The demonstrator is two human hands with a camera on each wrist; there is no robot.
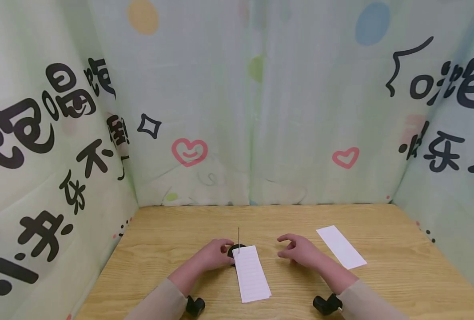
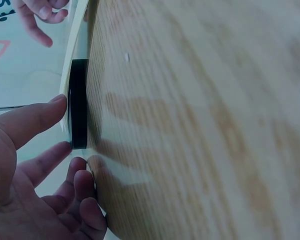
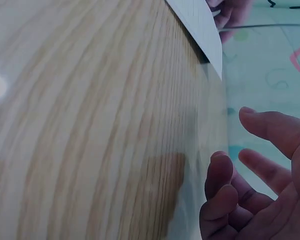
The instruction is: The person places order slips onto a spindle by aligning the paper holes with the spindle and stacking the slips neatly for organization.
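A bill spike with a round black base and a thin upright needle stands on the table. White ruled paper slips are impaled on it near their top edge and hang over the base toward the front. At its left side, my left hand holds the base between thumb and index finger, the other fingers curled below. My right hand hovers to the right of the slips, thumb and index finger apart, with nothing held. In the right wrist view, its fingers are loosely bent.
Farther right on the wooden table lies a white paper strip, beyond my right forearm. A printed curtain encloses the table at the back and both sides. Black wrist devices sit at both sleeve cuffs.
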